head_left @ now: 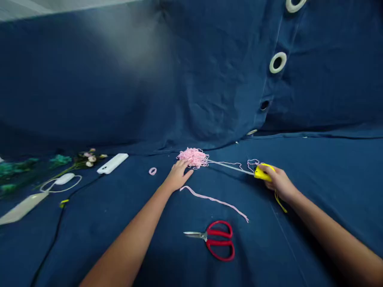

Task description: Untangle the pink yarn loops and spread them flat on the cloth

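A heap of tangled pink yarn [194, 156] lies on the blue cloth near the back fold. My left hand [178, 174] rests against its left front edge, thumb apart from the fingers; the fingertips are partly lost in the yarn. To the right, my right hand [279, 182] grips a yellow tape measure [263, 172] with a yellow cord hanging below it. Its pale tape [230, 166] is pulled out and runs left to the heap, where its end is hidden. A cut length of pink yarn [214, 198] lies in front of the heap.
Red-handled scissors [220, 240] lie in front, blades pointing left. A small pink ring [152, 171] sits left of the heap. Farther left are a white power bank-like block [113, 164], a black cable [56, 231], a white corded device [65, 179] and artificial flowers [89, 158]. Blue curtain [134, 79] hangs behind.
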Available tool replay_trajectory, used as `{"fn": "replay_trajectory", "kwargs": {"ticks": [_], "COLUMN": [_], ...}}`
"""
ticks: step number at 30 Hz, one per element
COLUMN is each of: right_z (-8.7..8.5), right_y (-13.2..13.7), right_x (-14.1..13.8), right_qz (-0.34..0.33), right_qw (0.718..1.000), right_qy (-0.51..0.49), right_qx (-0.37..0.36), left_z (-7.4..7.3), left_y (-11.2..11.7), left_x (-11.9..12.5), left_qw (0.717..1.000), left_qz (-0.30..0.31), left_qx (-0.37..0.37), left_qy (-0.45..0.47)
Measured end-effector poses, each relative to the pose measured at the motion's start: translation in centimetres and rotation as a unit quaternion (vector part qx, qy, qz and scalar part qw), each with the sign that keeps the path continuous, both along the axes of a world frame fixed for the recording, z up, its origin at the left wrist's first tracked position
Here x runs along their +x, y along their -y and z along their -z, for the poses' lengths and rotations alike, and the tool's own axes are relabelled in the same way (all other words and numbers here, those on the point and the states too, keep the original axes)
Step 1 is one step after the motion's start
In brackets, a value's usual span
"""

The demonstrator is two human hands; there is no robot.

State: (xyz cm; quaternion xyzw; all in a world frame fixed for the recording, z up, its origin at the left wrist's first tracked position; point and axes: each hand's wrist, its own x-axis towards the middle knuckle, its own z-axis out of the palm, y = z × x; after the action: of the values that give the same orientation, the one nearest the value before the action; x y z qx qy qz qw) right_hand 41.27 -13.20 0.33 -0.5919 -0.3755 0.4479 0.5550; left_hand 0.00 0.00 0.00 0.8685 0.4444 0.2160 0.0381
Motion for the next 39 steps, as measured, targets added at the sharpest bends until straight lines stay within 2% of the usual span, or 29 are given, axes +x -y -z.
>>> {"fn": "replay_trajectory", "kwargs": {"ticks": [4, 7, 10, 12, 16, 19, 23, 26, 30, 33, 39], "right_z": [-0.8, -1.3, -1.6, -1.7, -2.0, -2.6, -3.4, -3.5, -3.0, -2.6, -2.2], "right_y": [0.6, 1.0, 1.4, 1.6, 1.9, 2.0, 2.2, 2.3, 2.1, 2.0, 1.7], "right_x": [0.2, -0.1, -0.4, -0.6, -1.2, -1.6, -1.5, -1.0, -0.4, 0.0, 1.1], "right_qz": [-0.018, -0.02, -0.029, -0.035, -0.046, -0.028, -0.009, 0.009, 0.023, 0.022, 0.017], "right_qw": [1.0, 0.999, 0.998, 0.999, 0.994, 0.991, 0.994, 0.992, 0.998, 0.999, 0.999], "right_qy": [0.009, 0.043, 0.061, 0.024, -0.091, -0.125, -0.111, -0.117, -0.055, -0.001, 0.005], "right_qx": [-0.002, -0.001, -0.013, -0.025, -0.048, -0.042, 0.011, 0.036, -0.003, -0.028, -0.046], "left_z": [-0.4, -0.8, -0.9, -0.8, -0.8, -1.3, -2.1, -2.2, -2.0, -2.0, -1.4], "left_y": [0.1, 0.5, 0.7, 0.5, 0.4, 0.7, 1.3, 1.3, 1.0, 0.8, 0.6], "left_x": [0.6, 0.7, 0.8, 0.8, 0.5, 0.5, 0.8, 0.9, 0.8, 0.7, 0.7], "left_qw": [0.998, 0.991, 0.987, 0.986, 0.979, 0.983, 0.993, 0.995, 0.994, 0.994, 0.998], "left_qz": [0.017, 0.053, 0.067, 0.055, -0.003, -0.031, 0.021, 0.034, 0.033, 0.011, 0.014], "left_qx": [0.009, 0.0, 0.017, 0.034, 0.019, 0.038, 0.02, 0.004, 0.009, 0.002, -0.027], "left_qy": [0.059, 0.123, 0.146, 0.157, 0.204, 0.179, 0.112, 0.099, 0.102, 0.106, 0.06]}}
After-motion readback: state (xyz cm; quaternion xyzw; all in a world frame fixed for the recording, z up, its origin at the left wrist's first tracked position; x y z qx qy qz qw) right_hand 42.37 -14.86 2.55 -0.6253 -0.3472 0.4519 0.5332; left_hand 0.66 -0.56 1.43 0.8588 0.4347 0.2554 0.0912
